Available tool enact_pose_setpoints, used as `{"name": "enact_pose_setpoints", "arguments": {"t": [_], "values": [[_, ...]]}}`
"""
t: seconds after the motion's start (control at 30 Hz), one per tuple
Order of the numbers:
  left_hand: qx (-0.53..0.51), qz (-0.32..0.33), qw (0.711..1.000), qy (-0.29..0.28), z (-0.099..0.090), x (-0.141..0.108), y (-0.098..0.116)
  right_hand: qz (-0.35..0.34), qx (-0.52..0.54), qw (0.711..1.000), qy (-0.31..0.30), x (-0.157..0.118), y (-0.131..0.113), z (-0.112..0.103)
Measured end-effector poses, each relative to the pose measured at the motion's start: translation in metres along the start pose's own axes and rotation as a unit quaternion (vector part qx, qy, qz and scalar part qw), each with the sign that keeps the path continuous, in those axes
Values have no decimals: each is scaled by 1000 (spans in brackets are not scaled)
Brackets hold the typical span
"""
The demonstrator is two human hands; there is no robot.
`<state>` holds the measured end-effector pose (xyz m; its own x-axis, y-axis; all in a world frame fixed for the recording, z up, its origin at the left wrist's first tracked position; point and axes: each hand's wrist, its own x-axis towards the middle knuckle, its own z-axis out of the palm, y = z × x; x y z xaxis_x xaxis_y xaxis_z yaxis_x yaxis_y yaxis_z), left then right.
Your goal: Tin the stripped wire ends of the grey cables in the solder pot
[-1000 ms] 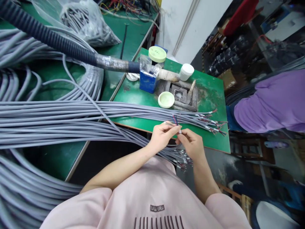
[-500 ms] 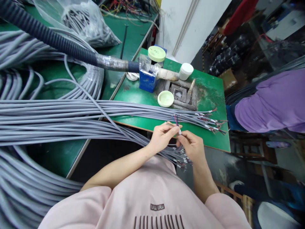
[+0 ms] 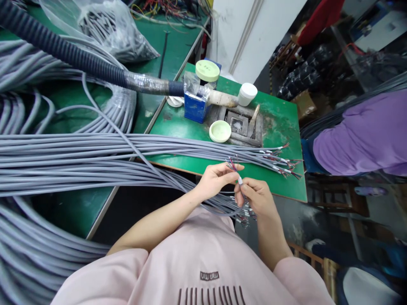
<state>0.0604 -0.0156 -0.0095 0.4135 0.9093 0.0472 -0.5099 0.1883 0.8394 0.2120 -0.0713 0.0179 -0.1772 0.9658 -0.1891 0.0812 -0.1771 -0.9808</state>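
Hands: the left hand [image 3: 216,180] is curled nearly shut around a grey cable [image 3: 222,208]; the right hand [image 3: 256,197] pinches a white-sleeved wire [image 3: 239,181] between thumb and forefinger.
Grip: close and careful, with the fingertips right at the sleeve.
Cable end: thin coloured cores [image 3: 232,164] fan out just above the left fingers, held above the desk.
Desk: a green desk [image 3: 282,127] under long grey cable bundles [image 3: 95,148], with a blue box [image 3: 195,108] and a pale green lid [image 3: 220,131].
Room: a co-worker's purple sleeve [image 3: 359,135] beyond the desk; a white wall [image 3: 260,38] behind.
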Motion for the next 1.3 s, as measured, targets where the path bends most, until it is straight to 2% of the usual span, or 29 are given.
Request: {"name": "enact_pose_setpoints", "arguments": {"t": [0.1, 0.2, 0.4, 0.8, 0.97, 1.3], "values": [[-26, -28, 999, 9, 1, 1, -1, 27, 39, 999, -20, 0, 4, 0], [-20, -44, 998, 47, 5, 0, 0, 25, 45, 998, -27, 0, 6, 2], [-14, -42, 995, 92, 12, -3, 4, 16, 39, 999, -27, -2, 7, 5], [-41, -53, 994, 84, 11, -6, 2, 0, 45, 999, -26, -4, 8, 6], [-90, -64, 992, 67, 10, -4, 4, -16, 68, 998, -3, -5, 13, 4], [-119, -76, 984, 107, 10, -1, 8, -2, 120, 993, -9, -3, 16, 4]]}}
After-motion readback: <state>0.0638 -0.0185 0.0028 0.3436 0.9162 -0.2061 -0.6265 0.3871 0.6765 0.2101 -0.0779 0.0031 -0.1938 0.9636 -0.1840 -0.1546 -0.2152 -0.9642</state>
